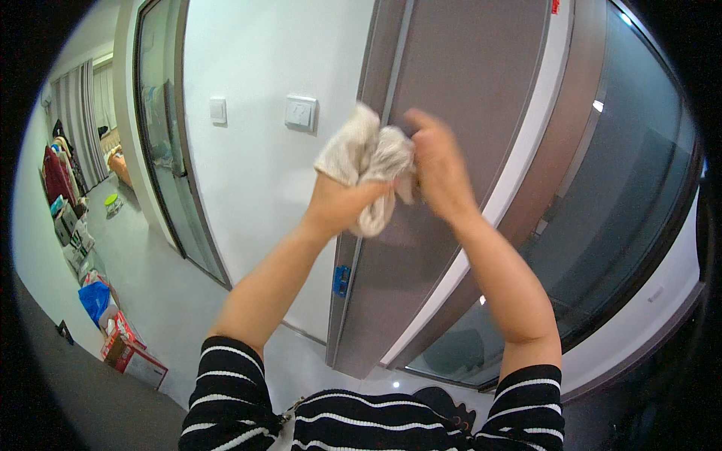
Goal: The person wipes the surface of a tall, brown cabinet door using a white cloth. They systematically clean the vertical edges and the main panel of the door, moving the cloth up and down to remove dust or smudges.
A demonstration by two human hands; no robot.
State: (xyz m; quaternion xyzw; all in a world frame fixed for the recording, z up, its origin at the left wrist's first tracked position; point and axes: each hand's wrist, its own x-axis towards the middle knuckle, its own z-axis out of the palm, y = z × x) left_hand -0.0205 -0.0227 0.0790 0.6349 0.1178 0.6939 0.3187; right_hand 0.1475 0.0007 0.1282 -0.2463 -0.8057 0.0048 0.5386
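Observation:
A bunched, cream-white cloth (352, 150) is held up in front of me, its folds hanging below my grip in a loop. My left hand (342, 203) is closed on it, thumb across the front, while the fabric covers the other fingers. Right beside the cloth's right side is my right hand (442, 169), raised and smeared by motion. One of its digits points up and left; how the others lie, and whether they grip the fabric, is unclear. Behind both hands stands a grey-brown door (451, 98) with a blue patch (341, 280) on its edge.
White switch plates (301, 113) are on the wall left of the door. A glass door (162, 128) stands further left, and a large dark-framed glass panel (609, 195) is to the right. Boxes (135, 361), a blue bag (95, 301) and hanging clothes (59, 177) line the left side.

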